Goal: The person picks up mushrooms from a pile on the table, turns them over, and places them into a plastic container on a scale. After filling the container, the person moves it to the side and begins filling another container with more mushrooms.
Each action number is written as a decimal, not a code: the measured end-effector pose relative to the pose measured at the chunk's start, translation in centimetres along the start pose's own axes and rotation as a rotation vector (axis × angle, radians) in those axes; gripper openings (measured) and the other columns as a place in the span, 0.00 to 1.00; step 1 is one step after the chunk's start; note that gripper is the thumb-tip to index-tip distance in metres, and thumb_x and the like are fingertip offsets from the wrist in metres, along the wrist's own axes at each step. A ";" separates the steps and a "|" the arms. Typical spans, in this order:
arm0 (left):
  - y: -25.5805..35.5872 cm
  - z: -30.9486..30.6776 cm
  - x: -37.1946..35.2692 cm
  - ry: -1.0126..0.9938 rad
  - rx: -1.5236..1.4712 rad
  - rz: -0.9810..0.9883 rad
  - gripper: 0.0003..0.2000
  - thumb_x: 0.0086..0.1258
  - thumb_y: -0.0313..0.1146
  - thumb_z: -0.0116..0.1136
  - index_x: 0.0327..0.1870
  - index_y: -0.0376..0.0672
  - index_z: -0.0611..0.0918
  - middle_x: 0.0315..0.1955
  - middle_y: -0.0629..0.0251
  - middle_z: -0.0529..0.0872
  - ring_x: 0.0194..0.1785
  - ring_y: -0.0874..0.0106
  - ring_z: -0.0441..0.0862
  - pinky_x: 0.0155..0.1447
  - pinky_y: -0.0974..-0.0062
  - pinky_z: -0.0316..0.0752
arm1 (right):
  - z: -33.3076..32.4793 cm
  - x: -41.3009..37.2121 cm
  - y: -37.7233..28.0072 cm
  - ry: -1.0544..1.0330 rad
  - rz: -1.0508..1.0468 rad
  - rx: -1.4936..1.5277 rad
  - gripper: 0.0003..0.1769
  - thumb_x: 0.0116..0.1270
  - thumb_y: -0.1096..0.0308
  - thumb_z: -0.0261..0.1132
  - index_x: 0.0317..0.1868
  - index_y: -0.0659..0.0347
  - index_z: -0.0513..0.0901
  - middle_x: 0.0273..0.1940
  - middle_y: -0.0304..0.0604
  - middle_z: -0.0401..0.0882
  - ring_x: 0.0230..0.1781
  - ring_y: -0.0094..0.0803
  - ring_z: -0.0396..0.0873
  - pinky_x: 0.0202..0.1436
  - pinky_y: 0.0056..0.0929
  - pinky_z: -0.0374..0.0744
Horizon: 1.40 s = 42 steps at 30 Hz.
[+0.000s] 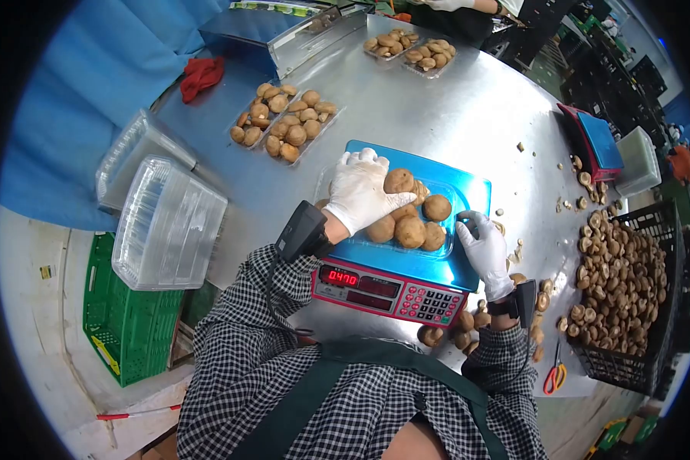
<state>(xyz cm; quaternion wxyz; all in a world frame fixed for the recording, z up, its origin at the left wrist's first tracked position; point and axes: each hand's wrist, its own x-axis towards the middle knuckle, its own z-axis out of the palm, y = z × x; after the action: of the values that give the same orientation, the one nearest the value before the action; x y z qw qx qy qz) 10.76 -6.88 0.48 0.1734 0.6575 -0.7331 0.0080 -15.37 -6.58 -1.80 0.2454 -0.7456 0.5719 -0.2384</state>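
My left hand (364, 190), in a white glove, lies spread over brown mushrooms (409, 230) in a clear plastic tray (323, 184). Its thumb stretches across the mushrooms, and the palm hides part of the tray. The tray rests on the blue plate (474, 188) of a red weighing scale (364, 291), whose lit display reads 0.470. My right hand (483, 247), also gloved, is just right of the tray above the plate's edge. Its fingers are bent, with a small gap between thumb and forefinger, and I see nothing held there.
Filled mushroom trays (295, 130) stand behind the scale, with more (429, 57) at the far edge. Stacked clear trays (169, 226) are at left. At right are a black crate (629, 287) of mushrooms, scissors (555, 376) and a second scale (596, 142). A co-worker's gloved hand (448, 4) shows behind.
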 end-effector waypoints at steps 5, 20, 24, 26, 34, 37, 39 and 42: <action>-1.7 -1.7 -0.3 0.118 -0.173 0.000 0.28 0.59 0.61 0.62 0.39 0.40 0.82 0.39 0.56 0.81 0.46 0.58 0.79 0.53 0.62 0.73 | -0.7 -0.2 0.1 -0.031 0.043 0.097 0.16 0.66 0.61 0.67 0.50 0.58 0.82 0.32 0.42 0.82 0.29 0.28 0.79 0.36 0.28 0.78; -10.6 -1.7 -8.0 -0.088 -0.834 -0.497 0.16 0.71 0.44 0.58 0.48 0.39 0.80 0.38 0.63 0.85 0.42 0.74 0.80 0.49 0.75 0.76 | -0.5 -0.6 -0.1 -0.232 0.123 0.177 0.16 0.71 0.63 0.63 0.51 0.67 0.80 0.36 0.39 0.83 0.29 0.20 0.74 0.34 0.21 0.75; -10.6 1.4 -7.1 -0.131 -0.794 -0.343 0.14 0.71 0.42 0.58 0.46 0.41 0.81 0.37 0.66 0.84 0.41 0.76 0.79 0.48 0.75 0.75 | 0.2 -0.3 0.7 -0.261 0.196 0.158 0.17 0.71 0.62 0.62 0.52 0.68 0.79 0.33 0.40 0.83 0.25 0.21 0.76 0.32 0.22 0.75; -10.7 2.4 -7.1 -0.113 -0.850 -0.345 0.12 0.71 0.40 0.58 0.46 0.41 0.81 0.35 0.68 0.83 0.40 0.77 0.78 0.48 0.76 0.75 | 0.4 -0.3 0.4 -0.269 0.207 0.180 0.16 0.72 0.63 0.61 0.51 0.69 0.78 0.32 0.41 0.82 0.24 0.20 0.76 0.29 0.21 0.74; -10.7 1.5 -7.2 -0.178 -1.055 -0.485 0.11 0.74 0.40 0.54 0.44 0.40 0.80 0.30 0.72 0.80 0.34 0.83 0.73 0.39 0.80 0.72 | 0.8 -0.2 -1.9 -0.237 0.249 0.276 0.11 0.74 0.67 0.58 0.50 0.66 0.76 0.29 0.36 0.82 0.23 0.18 0.77 0.23 0.16 0.68; -11.2 1.4 -6.8 -0.195 -1.022 -0.503 0.10 0.74 0.38 0.54 0.43 0.41 0.78 0.29 0.72 0.80 0.30 0.83 0.73 0.34 0.80 0.70 | 1.2 0.9 -2.3 -0.228 0.281 0.303 0.10 0.73 0.69 0.58 0.49 0.67 0.76 0.30 0.37 0.82 0.23 0.19 0.77 0.23 0.16 0.69; -11.8 1.1 -6.5 -0.163 -1.080 -0.518 0.10 0.74 0.38 0.54 0.43 0.41 0.78 0.28 0.72 0.80 0.29 0.83 0.73 0.32 0.81 0.70 | 1.5 2.1 -2.8 -0.223 0.263 0.323 0.10 0.72 0.71 0.58 0.49 0.68 0.76 0.31 0.40 0.82 0.24 0.21 0.77 0.25 0.18 0.71; -13.1 0.9 -5.2 -0.075 -1.040 -0.484 0.10 0.73 0.38 0.55 0.43 0.40 0.78 0.28 0.71 0.81 0.32 0.81 0.75 0.37 0.78 0.72 | 2.1 5.3 -3.1 -0.184 0.159 0.318 0.10 0.72 0.72 0.58 0.48 0.70 0.76 0.30 0.40 0.81 0.25 0.22 0.77 0.29 0.20 0.74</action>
<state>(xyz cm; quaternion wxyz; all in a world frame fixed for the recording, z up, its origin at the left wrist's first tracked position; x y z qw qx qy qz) 23.57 -3.90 -4.59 0.4449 0.6346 -0.4750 -0.4169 -10.46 -10.85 -1.03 0.4295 -0.6686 0.5592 -0.2363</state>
